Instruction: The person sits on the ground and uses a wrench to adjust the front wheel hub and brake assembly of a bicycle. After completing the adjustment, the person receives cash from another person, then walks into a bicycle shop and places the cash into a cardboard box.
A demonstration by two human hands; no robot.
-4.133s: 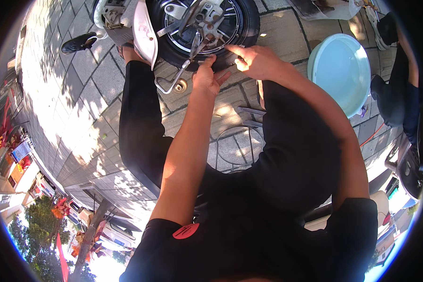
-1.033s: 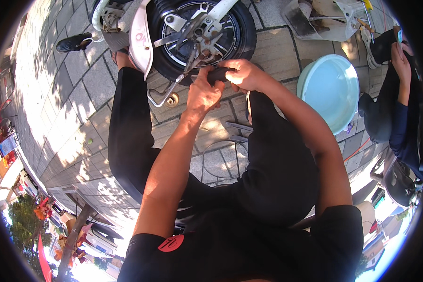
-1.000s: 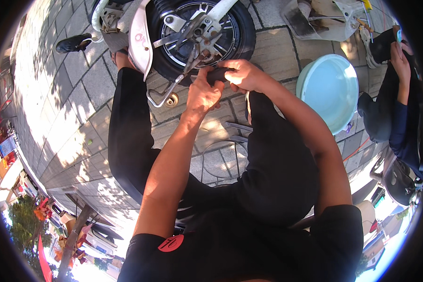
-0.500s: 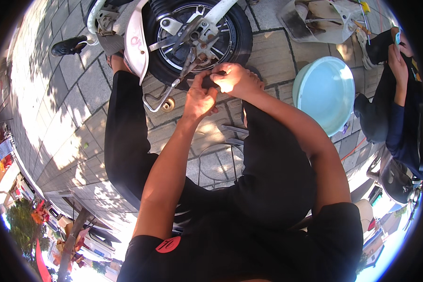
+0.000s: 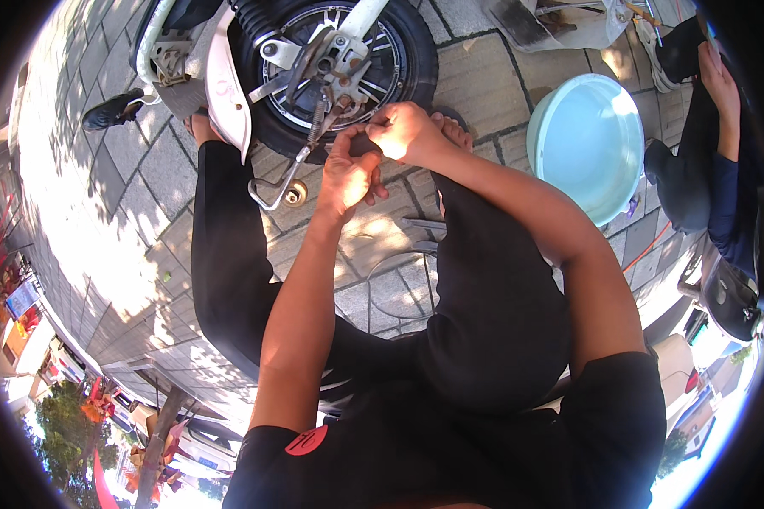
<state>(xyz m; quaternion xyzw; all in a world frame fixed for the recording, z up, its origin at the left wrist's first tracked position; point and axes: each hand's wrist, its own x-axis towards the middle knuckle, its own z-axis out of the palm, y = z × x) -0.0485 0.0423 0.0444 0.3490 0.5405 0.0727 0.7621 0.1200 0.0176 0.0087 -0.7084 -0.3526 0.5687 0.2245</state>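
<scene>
Blue basin (image 5: pixel 584 151) sits on paving (image 5: pixel 484 85), right side; person (image 5: pixel 681 193) in dark clothes just beyond. Black shoe (image 5: pixel 109 112) upper left. Tree (image 5: pixel 64 428) lower left.

Floor: grey-beige paving slabs (image 5: pixel 484 85) | Light: bright sunlight (image 5: pixel 102 254), dappled shade (image 5: pixel 115 165) | Edge: green tree (image 5: pixel 64 433), lower left

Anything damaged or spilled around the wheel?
Brown, rust-like patches mark the bracket over the wheel, standing out against its greyer metal. The basin sits upright; I see no spill.
</scene>
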